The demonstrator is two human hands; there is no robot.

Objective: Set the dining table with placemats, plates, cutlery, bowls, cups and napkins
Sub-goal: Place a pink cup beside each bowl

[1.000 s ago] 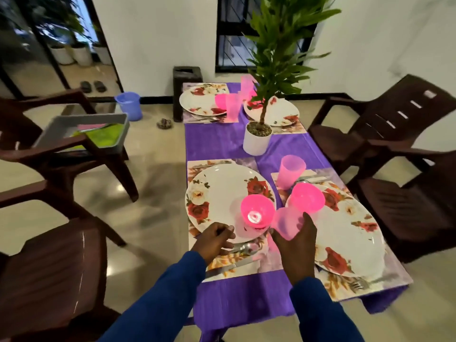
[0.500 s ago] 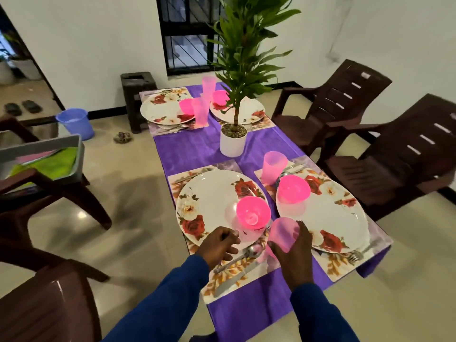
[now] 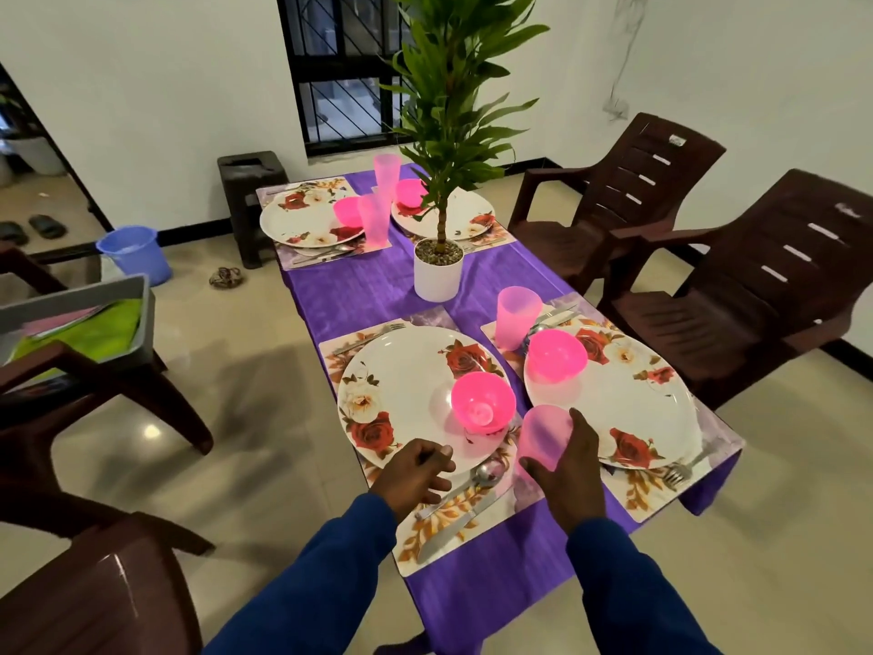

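Two hands work at the near end of the counter. The right hand wraps a pink cup, upright, its long axis vertical, between the two near plates and just beside the pink bowl on the left plate. The left hand hangs loosely curled over that plate's near rim; whether it holds anything I cannot tell. The cup seems about to be set on the placemat, where the spoon and knife lie just left of it. Napkins are not yet out.
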